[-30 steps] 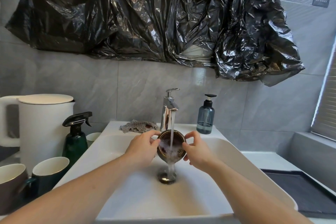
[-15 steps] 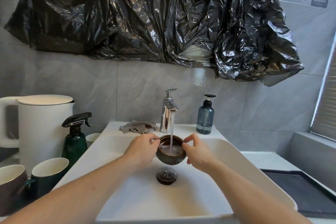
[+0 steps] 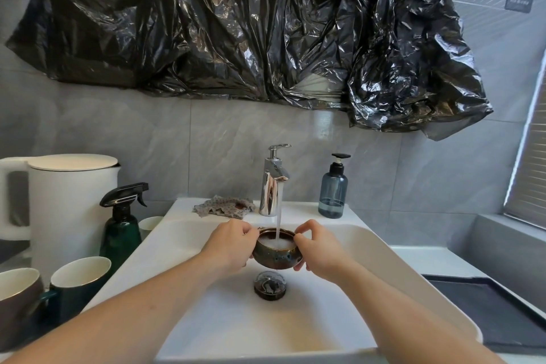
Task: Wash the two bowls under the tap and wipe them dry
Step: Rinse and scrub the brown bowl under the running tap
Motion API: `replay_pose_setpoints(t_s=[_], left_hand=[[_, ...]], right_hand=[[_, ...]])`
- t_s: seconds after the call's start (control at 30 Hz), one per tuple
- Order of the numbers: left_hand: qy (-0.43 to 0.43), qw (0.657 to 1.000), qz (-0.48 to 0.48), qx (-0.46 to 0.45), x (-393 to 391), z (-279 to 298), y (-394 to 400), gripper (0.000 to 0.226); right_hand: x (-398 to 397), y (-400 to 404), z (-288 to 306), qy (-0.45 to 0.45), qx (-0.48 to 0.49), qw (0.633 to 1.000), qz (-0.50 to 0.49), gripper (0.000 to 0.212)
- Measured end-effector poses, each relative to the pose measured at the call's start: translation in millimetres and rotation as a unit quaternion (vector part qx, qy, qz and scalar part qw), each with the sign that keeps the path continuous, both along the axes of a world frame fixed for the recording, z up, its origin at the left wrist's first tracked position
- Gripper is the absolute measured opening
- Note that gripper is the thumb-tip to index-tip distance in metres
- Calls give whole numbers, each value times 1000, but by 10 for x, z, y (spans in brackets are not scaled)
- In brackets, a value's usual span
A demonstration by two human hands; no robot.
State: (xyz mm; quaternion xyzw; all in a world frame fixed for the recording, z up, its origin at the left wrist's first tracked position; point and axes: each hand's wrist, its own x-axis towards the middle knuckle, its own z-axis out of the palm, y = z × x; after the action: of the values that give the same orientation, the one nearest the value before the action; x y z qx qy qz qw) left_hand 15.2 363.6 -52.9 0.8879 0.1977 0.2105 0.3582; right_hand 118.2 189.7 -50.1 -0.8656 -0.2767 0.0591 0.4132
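Observation:
A small dark brown glazed bowl (image 3: 277, 257) hangs upright over the white sink (image 3: 369, 248), right under the running chrome tap (image 3: 272, 183). Water streams into it and it is nearly full of foamy water. My left hand (image 3: 229, 245) grips its left rim and side. My right hand (image 3: 320, 250) grips its right rim and underside. A grey patterned cloth (image 3: 223, 205) lies crumpled on the sink's back ledge, left of the tap. A second bowl is not in view.
The drain plug (image 3: 269, 285) sits below the bowl. A blue soap pump bottle (image 3: 333, 189) stands right of the tap. Left of the sink are a green spray bottle (image 3: 121, 224), a white kettle (image 3: 68, 204) and two mugs (image 3: 74, 281). A dark mat (image 3: 484, 307) lies at right.
The bowl was tilted toward me and pouring water out a second ago. Both hands have turned it level, and it has filled under the stream.

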Motion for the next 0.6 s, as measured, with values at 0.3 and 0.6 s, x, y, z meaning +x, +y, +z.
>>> replay_pose_setpoints(t_s=[0.3, 0.6], left_hand=[[8, 1000, 1, 11, -25, 1, -31, 42], [15, 1000, -2, 14, -37, 4, -52, 44]], right_hand=[[-24, 0, 26, -8, -7, 1000, 1, 22], [13, 22, 5, -9, -15, 1000, -1, 21]])
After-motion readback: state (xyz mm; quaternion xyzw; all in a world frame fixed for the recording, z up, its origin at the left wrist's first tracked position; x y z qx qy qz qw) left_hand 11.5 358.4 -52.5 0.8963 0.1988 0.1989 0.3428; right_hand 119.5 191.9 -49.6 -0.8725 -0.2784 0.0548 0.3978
